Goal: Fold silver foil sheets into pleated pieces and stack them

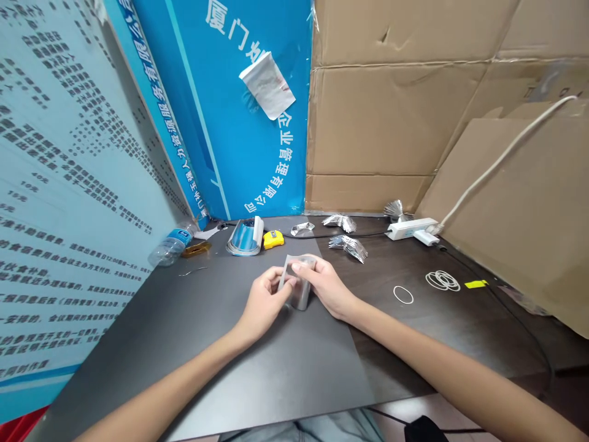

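Right now, the left hand (pixel 264 304) and right hand (pixel 324 287) each hold a curved rectangular piece of silver foil (pixel 299 290) in a pinching grip between fingers and thumb. It hangs just above the far end of a dark grey rectangular mat (pixel 276 368).

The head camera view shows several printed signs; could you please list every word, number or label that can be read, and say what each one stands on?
Bright blue printed board: "厦门", then curved white "企业管理有限公司".
Narrow blue strip along the board's edge: "人力资源服务有限公司"; the rest is unclear.
Pale blue printed notice board: "40元", "10元", "15元"; the remaining lines are too small or blurred to read.
Blue label on the clear plastic bottle: too small to read.
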Motion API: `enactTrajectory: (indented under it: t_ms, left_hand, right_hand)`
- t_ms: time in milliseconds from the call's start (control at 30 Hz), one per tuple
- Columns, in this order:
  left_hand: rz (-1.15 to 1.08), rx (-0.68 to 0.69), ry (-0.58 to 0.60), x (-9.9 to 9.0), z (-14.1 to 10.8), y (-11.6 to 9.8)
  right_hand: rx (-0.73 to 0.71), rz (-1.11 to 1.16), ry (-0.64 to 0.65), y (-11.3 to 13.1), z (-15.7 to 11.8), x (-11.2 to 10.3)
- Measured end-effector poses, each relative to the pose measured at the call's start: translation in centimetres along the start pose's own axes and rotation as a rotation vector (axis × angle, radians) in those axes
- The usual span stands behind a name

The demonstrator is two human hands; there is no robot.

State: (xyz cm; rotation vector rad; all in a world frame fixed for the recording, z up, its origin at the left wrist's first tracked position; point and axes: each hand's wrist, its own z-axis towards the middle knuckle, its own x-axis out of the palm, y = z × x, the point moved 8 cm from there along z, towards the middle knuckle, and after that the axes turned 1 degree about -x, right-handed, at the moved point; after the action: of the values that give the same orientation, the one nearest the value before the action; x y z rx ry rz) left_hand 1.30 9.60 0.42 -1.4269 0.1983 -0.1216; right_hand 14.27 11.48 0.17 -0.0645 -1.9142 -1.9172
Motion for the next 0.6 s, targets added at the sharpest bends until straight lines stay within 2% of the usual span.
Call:
enactTrajectory:
  t_ms: [133, 300, 467, 600]
  left_hand:
    - [0.091, 0.028, -0.053, -0.5, -0.4, -0.7]
    - [0.026, 0.050, -0.176, -2.7, 0.0, -1.4]
    - [-0.034, 0.006, -0.136, -3.1, 0.2, -1.4]
    - [-0.071, -0.034, -0.107, -2.8, 0.0, -0.9]
  right_hand:
    - [0.020, -0.016, -0.070, -0.1, -0.3, -0.2]
    - [0.003, -0.115, -0.020, 0.3, -0.5, 0.1]
    - [-0.063, -0.272, 0.032, 0.4, -0.6, 0.2]
    - [-0.040, -0.321, 0.071, -0.3, -0.7, 0.4]
